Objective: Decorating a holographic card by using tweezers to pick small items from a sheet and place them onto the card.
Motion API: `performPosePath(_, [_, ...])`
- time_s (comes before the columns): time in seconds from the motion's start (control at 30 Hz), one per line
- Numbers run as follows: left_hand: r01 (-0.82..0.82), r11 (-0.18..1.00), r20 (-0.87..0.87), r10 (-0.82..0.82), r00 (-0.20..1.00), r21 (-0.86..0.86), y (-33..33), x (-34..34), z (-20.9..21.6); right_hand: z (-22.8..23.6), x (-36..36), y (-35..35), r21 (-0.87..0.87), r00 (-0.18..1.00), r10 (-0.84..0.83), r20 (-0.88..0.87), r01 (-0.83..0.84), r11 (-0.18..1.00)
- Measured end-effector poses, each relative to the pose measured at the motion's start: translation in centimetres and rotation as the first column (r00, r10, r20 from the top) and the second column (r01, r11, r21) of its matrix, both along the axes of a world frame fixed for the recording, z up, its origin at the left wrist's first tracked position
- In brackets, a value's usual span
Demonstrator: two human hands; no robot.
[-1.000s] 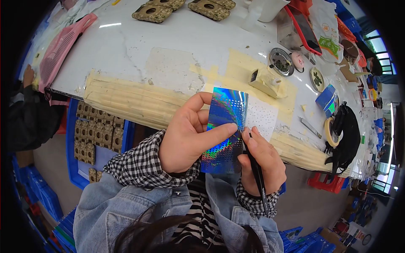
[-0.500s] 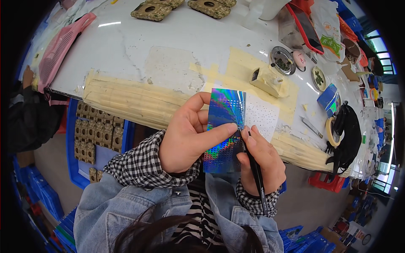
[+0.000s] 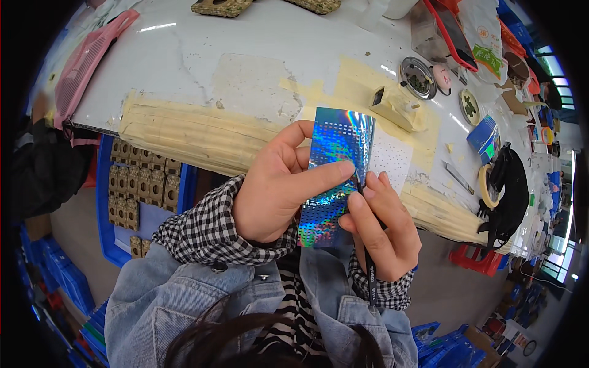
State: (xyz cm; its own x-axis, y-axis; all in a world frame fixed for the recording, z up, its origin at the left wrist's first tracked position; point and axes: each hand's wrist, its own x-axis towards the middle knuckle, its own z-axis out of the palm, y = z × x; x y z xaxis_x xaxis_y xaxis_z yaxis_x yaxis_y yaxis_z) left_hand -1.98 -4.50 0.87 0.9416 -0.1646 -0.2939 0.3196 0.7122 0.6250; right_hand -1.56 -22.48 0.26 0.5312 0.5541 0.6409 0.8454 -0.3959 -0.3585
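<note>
My left hand (image 3: pixel 264 196) holds a shiny blue holographic sticker sheet (image 3: pixel 337 144), its thumb pressed on the front and its fingers behind. Rows of small shapes cover the sheet. In my right hand (image 3: pixel 389 236) is a pair of slim black tweezers (image 3: pixel 370 270), pinched between thumb and fingers. Their tips touch or nearly touch the sheet beside my left thumb; I cannot make out whether anything is between them. Behind the sheet, a white sheet with small dots (image 3: pixel 391 153) lies on the table.
A cream block (image 3: pixel 402 110), a round metal dish (image 3: pixel 418 78), a tape roll (image 3: pixel 489 187) and a utility knife (image 3: pixel 458 176) are on the table's right side. Camouflage cases (image 3: pixel 221 7) sit at its far edge. More fill a blue tray (image 3: pixel 110 242) at lower left. Another person's dark sleeve (image 3: pixel 30 165) is left.
The holographic sheet has risen a little and tilted to the right. My right fingers have shifted on the tweezers, which now stand more upright. The view has moved slightly.
</note>
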Motion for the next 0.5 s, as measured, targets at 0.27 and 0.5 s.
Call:
performPosePath(0.27, [-0.011,1.0,0.005,0.011,1.0,-0.017,0.14,0.13,0.15,0.15,0.12,0.14,0.015,1.0,0.001,-0.023,-0.001,1.0])
performPosePath(0.5, [-0.054,0.998,0.026,0.054,0.998,0.022,0.15,0.22,0.03,0.36,0.24,0.41,0.012,0.998,-0.008,-0.061,0.009,1.0])
